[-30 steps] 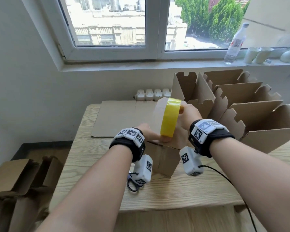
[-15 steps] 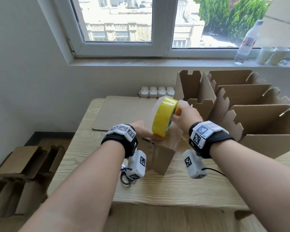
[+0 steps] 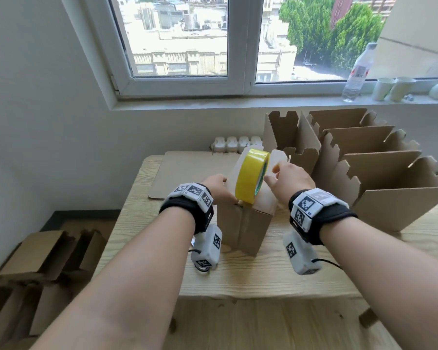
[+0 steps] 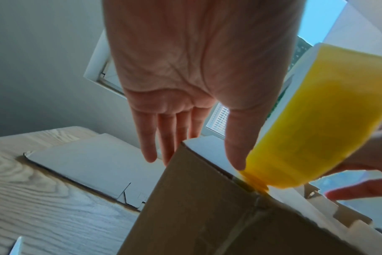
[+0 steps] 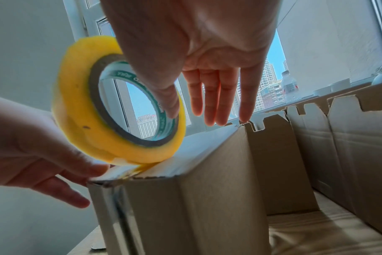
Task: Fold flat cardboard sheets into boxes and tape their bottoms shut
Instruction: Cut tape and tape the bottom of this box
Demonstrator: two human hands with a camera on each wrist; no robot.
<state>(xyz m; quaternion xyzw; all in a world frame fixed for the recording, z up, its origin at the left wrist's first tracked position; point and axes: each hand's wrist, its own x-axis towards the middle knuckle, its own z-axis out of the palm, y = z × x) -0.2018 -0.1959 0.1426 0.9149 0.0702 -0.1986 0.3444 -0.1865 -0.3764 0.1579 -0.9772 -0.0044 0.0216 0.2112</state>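
On the wooden table (image 3: 142, 261) an upended cardboard box (image 3: 248, 229) stands with its closed bottom flaps facing up; light and thin-walled, it would likely buckle under a hard press, so bracing at the stiff corners seems wise. The yellow tape roll (image 3: 250, 179) stands on edge at the near rim, its strip stuck down the side wall. The right hand (image 3: 288, 179) guides it, thumb through the core (fingers straight). The left hand (image 3: 216, 186) presses straight fingers on the flaps.
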